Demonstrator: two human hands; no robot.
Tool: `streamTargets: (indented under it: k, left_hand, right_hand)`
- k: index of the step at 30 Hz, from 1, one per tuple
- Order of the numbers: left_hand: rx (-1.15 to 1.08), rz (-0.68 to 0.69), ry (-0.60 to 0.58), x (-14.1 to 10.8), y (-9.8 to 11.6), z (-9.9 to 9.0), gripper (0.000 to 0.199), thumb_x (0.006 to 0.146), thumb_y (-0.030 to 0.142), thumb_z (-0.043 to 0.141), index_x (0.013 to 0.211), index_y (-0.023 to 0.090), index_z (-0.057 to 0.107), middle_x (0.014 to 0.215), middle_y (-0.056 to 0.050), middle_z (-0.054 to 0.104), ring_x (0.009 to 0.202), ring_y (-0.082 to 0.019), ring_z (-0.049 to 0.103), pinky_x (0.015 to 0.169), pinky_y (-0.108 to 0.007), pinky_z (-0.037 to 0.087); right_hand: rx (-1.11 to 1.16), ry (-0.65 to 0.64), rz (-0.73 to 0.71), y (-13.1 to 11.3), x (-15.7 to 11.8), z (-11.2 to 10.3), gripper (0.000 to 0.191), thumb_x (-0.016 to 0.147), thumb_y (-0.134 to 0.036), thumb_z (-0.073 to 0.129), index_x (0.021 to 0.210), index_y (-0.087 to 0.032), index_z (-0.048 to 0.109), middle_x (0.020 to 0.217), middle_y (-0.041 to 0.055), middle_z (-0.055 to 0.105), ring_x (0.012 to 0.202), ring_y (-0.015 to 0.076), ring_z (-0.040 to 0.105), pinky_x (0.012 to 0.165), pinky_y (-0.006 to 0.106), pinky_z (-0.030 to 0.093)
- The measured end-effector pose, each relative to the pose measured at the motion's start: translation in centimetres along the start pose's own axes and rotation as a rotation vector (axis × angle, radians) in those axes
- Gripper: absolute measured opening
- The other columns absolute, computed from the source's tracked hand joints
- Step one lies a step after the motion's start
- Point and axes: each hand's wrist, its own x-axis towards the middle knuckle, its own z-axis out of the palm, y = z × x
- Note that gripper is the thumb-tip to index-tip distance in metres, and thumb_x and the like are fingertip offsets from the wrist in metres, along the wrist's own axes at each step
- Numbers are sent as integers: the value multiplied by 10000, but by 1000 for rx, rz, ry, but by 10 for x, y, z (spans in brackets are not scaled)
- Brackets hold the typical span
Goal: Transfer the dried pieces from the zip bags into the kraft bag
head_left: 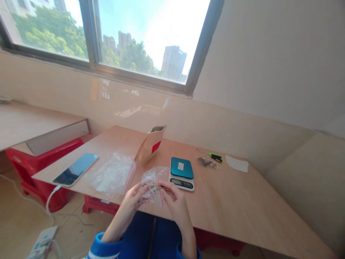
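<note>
Both hands hold one small clear zip bag point(152, 180) with a red seal line, just above the table's near edge. Brownish bits show inside it, too small to name. My left hand point(137, 195) grips the bag's left side, thumb on top. On the right, by the red seal line, the fingers of my right hand point(173, 195) are closed on the bag. Just beyond my right hand lies a digital kitchen scale point(182, 173) with a teal top plate. Behind the bag stands an open brown paper pouch point(151, 145) with a red label.
A pile of clear zip bags point(111, 172) lies left of the pouch, beside a phone point(76, 169) on a white cable. Right of the scale are a filled clear bag point(207, 162), screwdrivers point(215, 157) and white paper point(237, 164). Red stools point(99, 205) stand under the table.
</note>
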Motion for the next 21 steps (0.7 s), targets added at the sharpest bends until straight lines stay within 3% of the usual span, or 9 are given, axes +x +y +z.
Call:
streamTargets:
  k: [5,10,13,16,18,21]
  left_hand:
    - [37,-77,-95,-7,9,5,515,562,418,857,953,110,725,873,-101,750,629,-146,668,579,-224,525]
    - [90,-119,-191,-12,10,4,522,647,482,792,991,94,728,848,-118,749,680,-192,695,619,-253,536]
    - [85,-74,-147,-10,10,-2,496,685,460,771,1033,111,718,898,-121,752,709,-195,698,632,-258,536]
    - [76,-2,-44,-5,14,-16,544,683,464,771,1110,137,690,972,-122,749,748,-188,701,650,-243,529]
    - [73,38,24,-3,20,-28,594,672,467,777,1160,147,666,1022,-124,743,788,-195,703,672,-241,527]
    - [73,61,95,-6,31,-42,588,708,442,752,1213,165,636,1064,-112,739,893,-219,699,757,-256,523]
  right_hand:
    - [-136,129,-61,2,4,5,177,859,-313,594,940,-215,718,944,57,715,883,196,663,782,301,531]
    - [-68,89,13,5,5,10,200,771,-265,665,954,-208,724,983,55,732,897,213,671,793,314,537]
    - [-39,133,43,1,4,7,161,743,-276,699,883,-202,730,907,54,739,856,219,677,787,328,540]
    - [24,260,11,-7,15,0,187,742,-322,714,882,-198,720,931,72,737,890,227,675,828,359,535]
    - [69,392,-38,-15,35,-3,245,742,-361,713,915,-188,702,970,88,728,924,232,670,869,386,524]
    - [78,581,-170,-32,88,-2,327,739,-398,696,959,-159,666,1007,111,708,957,236,657,911,403,503]
